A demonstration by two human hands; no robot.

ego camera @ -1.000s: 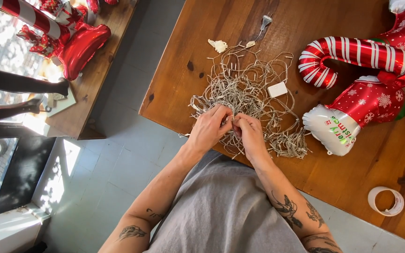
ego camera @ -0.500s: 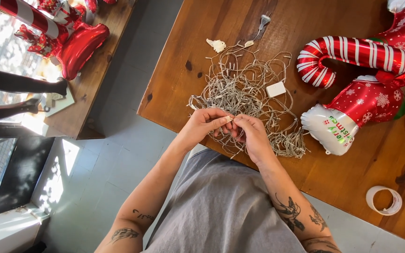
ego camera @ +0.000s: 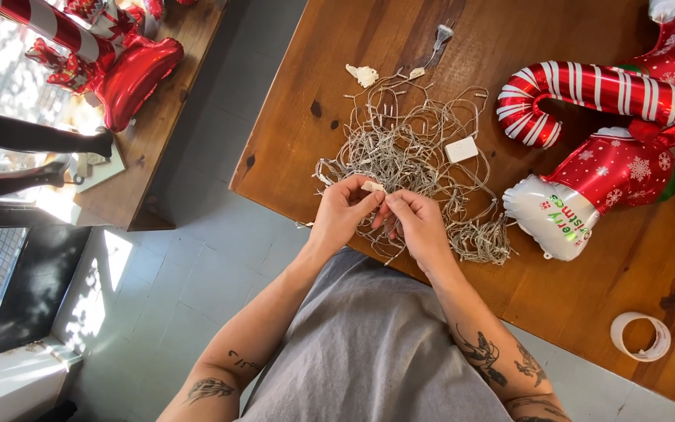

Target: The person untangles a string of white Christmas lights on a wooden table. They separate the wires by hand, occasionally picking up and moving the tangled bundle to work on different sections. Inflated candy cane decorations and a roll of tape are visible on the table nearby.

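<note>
Your left hand (ego camera: 343,212) and right hand (ego camera: 416,221) meet at the near edge of the wooden table (ego camera: 306,94), fingertips pressed together on a small pale piece (ego camera: 372,186) of the string lights (ego camera: 412,156). Both hands are pinched shut on that strand, thumbs and forefingers touching it from either side.

The table carries a red-and-white striped candy-cane balloon (ego camera: 587,90) on your right side, with a red foil stocking balloon (ego camera: 587,187) just below it, its white cuff pointing toward the tangle. The tangled string lights lie in a loose heap in the middle of the table, reaching from your fingers out toward the far edge; a small white box (ego camera: 461,149) sits on the heap. A roll of tape (ego camera: 640,337) lies well apart near the table's right corner. A crumpled white scrap (ego camera: 363,75) rests just beyond the wires.
</note>
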